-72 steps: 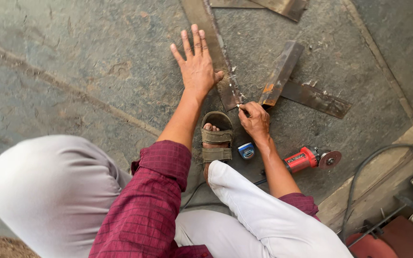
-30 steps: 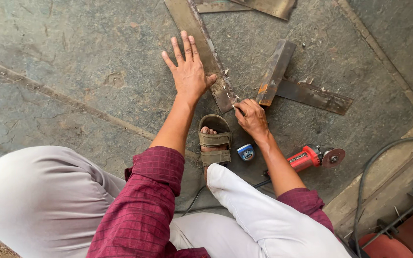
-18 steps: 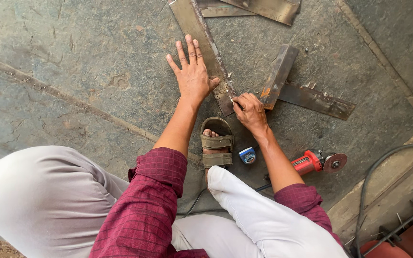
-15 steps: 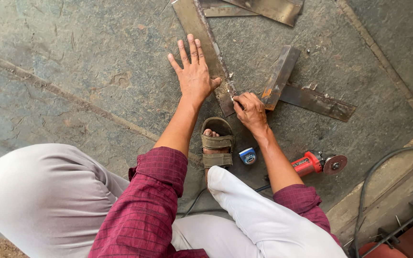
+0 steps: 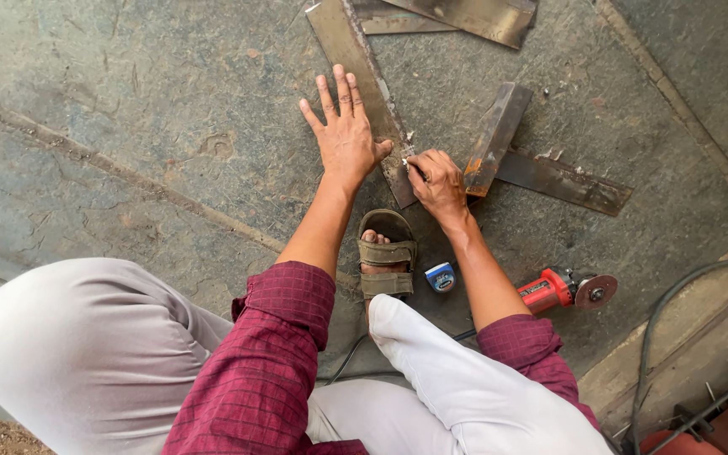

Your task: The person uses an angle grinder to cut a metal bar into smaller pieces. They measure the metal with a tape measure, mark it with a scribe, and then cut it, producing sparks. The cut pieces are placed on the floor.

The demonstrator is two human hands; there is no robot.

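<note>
On the grey stone floor ahead of my crouched legs lies a long flat metal strip, dull brown and rusty, with worn edges. It runs from about eleven o'clock near the top of the view down toward the centre, where its lower end stops just above my sandalled foot.

My left hand rests flat on the floor with fingers spread, at about nine o'clock of the strip's lower half, the thumb touching its edge. My right hand is curled closed around a thin marking tool, its tip on the strip's lower end, at about three o'clock of my left hand. The two hands are near each other, not touching.

At about two o'clock of my right hand, a shorter steel bar lies tilted, crossing over another flat strip. A small blue tape measure sits beside my foot. A red angle grinder lies at four o'clock.
</note>
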